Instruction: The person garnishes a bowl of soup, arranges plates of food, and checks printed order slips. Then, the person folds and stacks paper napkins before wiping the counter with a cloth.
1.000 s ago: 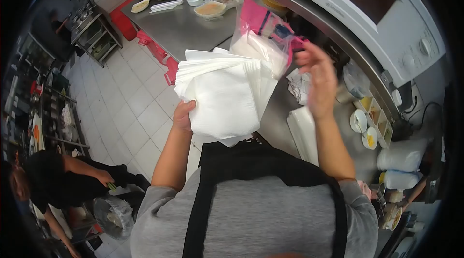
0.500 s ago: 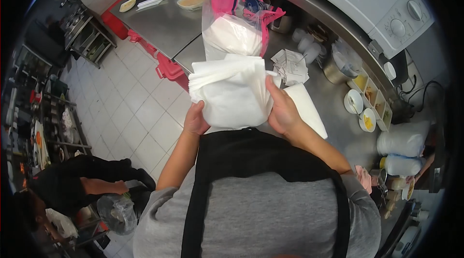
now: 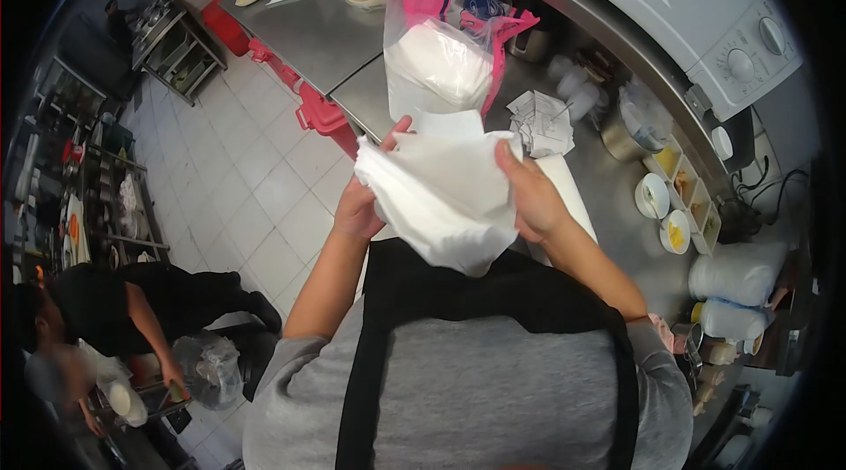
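A stack of white paper napkins is held between my two hands in front of the apron. My left hand grips its left side, with fingertips showing behind the upper edge. On the right, my right hand is closed on the stack, thumb on top. The near edge of the napkins sags and fans out. Just beyond lies an opened clear and pink plastic pack with more white napkins inside. Another white napkin stack rests on the steel counter, partly behind my right hand and forearm.
Printed paper slips lie on the steel counter. Farther right are a metal pot, white bowls and a divided condiment tray. A microwave stands above. A red bin is beside the counter; a co-worker bends at lower left.
The napkin stack has tilted and bent, its near edge dropping toward me. My left hand's fingers have come up behind it. The co-worker's arm has moved lower.
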Available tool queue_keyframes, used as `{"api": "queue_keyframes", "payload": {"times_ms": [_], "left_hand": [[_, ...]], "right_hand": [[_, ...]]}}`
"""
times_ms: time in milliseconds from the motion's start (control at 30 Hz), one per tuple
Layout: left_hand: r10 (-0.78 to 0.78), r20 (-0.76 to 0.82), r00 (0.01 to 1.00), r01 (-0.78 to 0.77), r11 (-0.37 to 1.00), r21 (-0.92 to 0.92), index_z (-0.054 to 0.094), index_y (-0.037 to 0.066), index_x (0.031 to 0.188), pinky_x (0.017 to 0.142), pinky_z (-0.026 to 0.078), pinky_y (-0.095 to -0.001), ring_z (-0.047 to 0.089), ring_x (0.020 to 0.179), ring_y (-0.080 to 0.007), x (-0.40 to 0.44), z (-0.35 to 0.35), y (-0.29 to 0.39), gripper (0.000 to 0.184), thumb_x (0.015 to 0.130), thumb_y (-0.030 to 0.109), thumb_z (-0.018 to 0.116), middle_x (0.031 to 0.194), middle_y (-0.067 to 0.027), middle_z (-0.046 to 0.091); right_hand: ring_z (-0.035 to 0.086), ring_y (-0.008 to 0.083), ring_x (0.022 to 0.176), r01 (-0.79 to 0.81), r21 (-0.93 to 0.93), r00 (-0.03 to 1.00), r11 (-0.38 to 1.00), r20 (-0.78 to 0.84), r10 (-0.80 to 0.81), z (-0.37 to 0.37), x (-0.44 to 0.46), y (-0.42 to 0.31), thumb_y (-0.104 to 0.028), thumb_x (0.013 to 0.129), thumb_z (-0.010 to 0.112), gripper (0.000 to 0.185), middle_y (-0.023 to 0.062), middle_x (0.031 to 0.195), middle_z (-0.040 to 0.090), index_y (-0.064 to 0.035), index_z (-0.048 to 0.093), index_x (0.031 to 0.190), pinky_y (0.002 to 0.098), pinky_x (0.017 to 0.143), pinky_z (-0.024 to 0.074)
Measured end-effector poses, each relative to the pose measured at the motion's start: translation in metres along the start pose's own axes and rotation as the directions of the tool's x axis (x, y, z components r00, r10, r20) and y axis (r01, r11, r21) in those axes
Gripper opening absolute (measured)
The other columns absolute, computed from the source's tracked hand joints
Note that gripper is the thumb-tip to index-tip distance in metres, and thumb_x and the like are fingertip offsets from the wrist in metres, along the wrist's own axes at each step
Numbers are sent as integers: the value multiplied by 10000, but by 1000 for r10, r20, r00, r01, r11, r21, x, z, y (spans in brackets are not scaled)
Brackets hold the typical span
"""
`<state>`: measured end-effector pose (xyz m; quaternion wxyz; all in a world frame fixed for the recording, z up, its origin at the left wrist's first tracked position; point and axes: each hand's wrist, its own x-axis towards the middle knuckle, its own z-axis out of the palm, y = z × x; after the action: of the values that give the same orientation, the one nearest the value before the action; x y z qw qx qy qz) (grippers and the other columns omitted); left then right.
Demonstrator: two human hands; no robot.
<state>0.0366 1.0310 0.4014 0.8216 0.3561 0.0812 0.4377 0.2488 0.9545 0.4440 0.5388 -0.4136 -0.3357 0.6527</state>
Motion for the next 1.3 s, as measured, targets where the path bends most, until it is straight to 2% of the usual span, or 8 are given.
{"api": "queue_keyframes", "payload": {"times_ms": [233, 467, 567, 700, 867, 1067, 1200, 1300], "left_hand": [[125, -277, 953, 17, 888, 460, 502, -28, 1212, 870, 459, -290, 587, 987, -149, 26, 13, -11, 397, 855, 100, 618, 1093, -81, 609], [532, 385, 755, -587, 284, 759, 419, 65, 1322, 959, 395, -360, 543, 1113, -193, 131, 59, 85, 543, 838, 204, 620, 1097, -119, 613], [39, 794, 607, -586, -652, 480, 370, 121, 1376, 1043, 296, -439, 509, 1150, -223, 173, 49, 129, 606, 811, 151, 590, 1166, -146, 577], [-252, 497, 831, -511, -698, 502, 546, 155, 1201, 1011, 300, -493, 552, 1070, -245, 184, 37, 126, 449, 763, 174, 644, 1006, -74, 638], [-394, 447, 803, -593, -594, 543, 612, 104, 893, 772, 470, -392, 622, 860, -250, 180, 24, 142, 145, 769, 174, 642, 836, -52, 635], [-268, 692, 671, -684, -585, 436, 576, 102, 838, 659, 477, -363, 601, 763, -241, 166, 23, 130, 104, 739, 110, 609, 788, -45, 589], [-207, 866, 456, -779, -564, 275, 573, 120, 842, 654, 455, -315, 586, 762, -177, 156, 17, 111, 122, 721, 106, 573, 715, 2, 548], [-243, 843, 480, -778, -562, 281, 570, 122, 834, 671, 449, -315, 582, 744, -174, 155, 11, 105, 133, 705, 99, 587, 713, 8, 550]], "right_hand": [[447, 183, 1230, 258, 175, 957, 950, 87, -276, 2, -13, 9, -384, 871, 625, 706, 107, 1328, 465, 0, 307, 1372, 340, 1021, 365], [626, 193, 936, 601, -529, 642, 599, -126, -756, 13, 12, -103, -27, 796, 687, 407, 107, 1066, 633, 28, 557, 1177, 323, 848, 510], [615, 170, 943, 569, -772, 437, 284, -9, -899, 6, 50, -145, -81, 801, 715, 382, 100, 1062, 636, 34, 581, 1139, 311, 845, 497], [597, 152, 955, 545, -794, 181, -269, 425, -887, 5, 125, -142, -104, 811, 696, 376, 76, 1051, 650, -33, 583, 1163, 299, 856, 457], [604, 243, 982, 362, -931, 868, -46, 355, -347, 18, 119, -173, -66, 762, 645, 433, 133, 1076, 638, -39, 550, 1183, 336, 890, 453], [616, 267, 972, 137, -917, 980, -374, 72, 183, 57, 148, -185, -88, 722, 675, 423, 135, 1010, 646, -34, 573, 1129, 372, 876, 478], [623, 237, 956, -81, -457, 989, 886, -145, 16, 37, 179, -167, -78, 843, 600, 349, 142, 1059, 624, 1, 528, 1176, 402, 807, 536], [620, 249, 971, 9, -406, 945, 914, -294, -140, 12, 169, -97, -18, 845, 559, 359, 135, 1090, 613, -9, 521, 1201, 411, 821, 527]]}}
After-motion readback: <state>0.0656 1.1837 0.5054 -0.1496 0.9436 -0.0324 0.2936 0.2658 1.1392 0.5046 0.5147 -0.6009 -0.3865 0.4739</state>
